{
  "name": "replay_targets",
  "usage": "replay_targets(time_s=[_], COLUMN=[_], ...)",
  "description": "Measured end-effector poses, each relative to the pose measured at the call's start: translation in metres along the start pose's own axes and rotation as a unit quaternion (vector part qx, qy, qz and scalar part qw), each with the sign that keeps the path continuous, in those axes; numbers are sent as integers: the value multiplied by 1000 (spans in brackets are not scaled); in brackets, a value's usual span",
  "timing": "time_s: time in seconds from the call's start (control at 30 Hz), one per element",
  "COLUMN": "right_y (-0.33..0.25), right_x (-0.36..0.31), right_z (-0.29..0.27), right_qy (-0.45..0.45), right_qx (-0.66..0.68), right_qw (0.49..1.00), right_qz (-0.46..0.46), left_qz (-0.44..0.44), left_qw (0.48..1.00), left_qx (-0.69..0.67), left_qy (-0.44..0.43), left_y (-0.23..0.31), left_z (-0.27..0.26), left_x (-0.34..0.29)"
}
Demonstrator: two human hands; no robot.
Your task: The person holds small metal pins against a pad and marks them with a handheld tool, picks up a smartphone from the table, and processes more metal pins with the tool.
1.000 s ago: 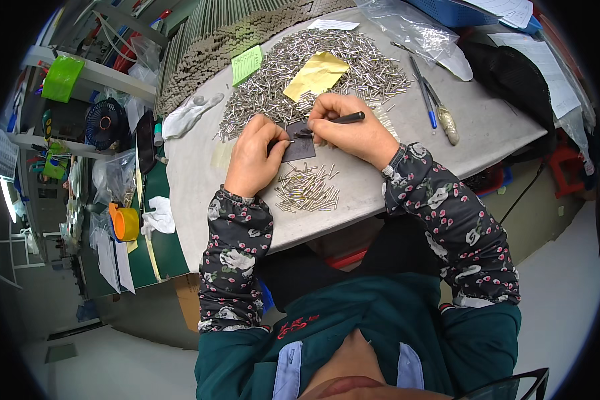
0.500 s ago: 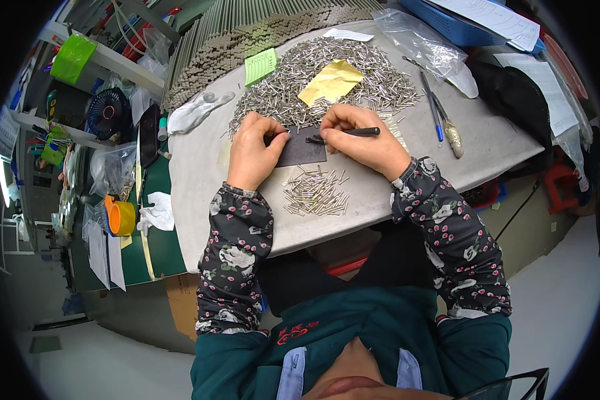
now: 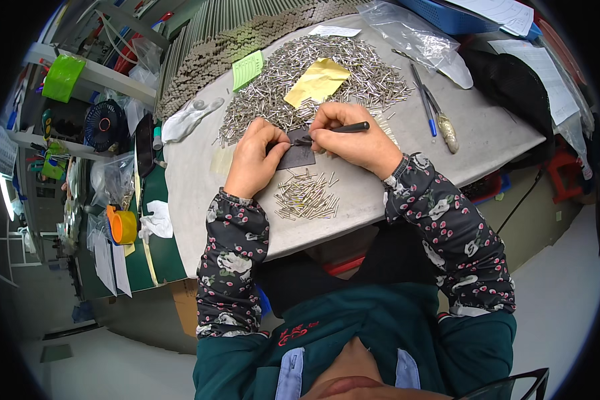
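Note:
My right hand (image 3: 359,140) is closed round a slim black pen-shaped tool (image 3: 351,127), its tip pointing left. Thumb and forefinger of my left hand (image 3: 253,159) pinch what looks like a small metal pin (image 3: 295,142), right by the tool's tip; the fingers hide most of it. Both hands hover over a dark flat plate (image 3: 297,158) on the table. Nearer to me lies a small heap of metal pins (image 3: 307,197). Behind my hands spreads a much larger heap of such pins (image 3: 263,83), with a crumpled yellow paper (image 3: 319,83) on top.
A green label (image 3: 248,71) and a white glove (image 3: 192,120) lie left of the large heap. To the right are a blue pen (image 3: 427,107), a tool with a wrapped handle (image 3: 448,133) and a plastic bag (image 3: 413,33). Stacked rods (image 3: 213,40) line the back. Orange tape (image 3: 123,227) sits at left.
My left fingertips and the black tool's tip have come together over the plate. The whole view has shifted slightly, and both heaps look unchanged.

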State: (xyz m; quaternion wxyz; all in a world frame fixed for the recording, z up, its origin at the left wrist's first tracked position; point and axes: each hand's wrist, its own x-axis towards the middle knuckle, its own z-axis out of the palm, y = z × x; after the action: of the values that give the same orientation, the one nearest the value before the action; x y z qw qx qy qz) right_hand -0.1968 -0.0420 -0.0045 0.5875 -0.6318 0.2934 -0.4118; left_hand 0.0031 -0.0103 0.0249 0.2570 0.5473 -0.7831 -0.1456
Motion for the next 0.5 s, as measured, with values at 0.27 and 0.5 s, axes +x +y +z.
replay_targets(time_s=[0.27, 0.5], right_y=[10, 10], right_x=[0, 1], right_z=[-5, -4], right_qy=[9, 2], right_qx=[-30, -31], right_qw=[999, 999], right_qz=[-33, -39], left_qz=[-20, -20], left_qw=[1000, 1000], left_qx=[-3, -1], left_qy=[-10, -6], left_y=[2, 0], left_z=[6, 6], left_x=[4, 3])
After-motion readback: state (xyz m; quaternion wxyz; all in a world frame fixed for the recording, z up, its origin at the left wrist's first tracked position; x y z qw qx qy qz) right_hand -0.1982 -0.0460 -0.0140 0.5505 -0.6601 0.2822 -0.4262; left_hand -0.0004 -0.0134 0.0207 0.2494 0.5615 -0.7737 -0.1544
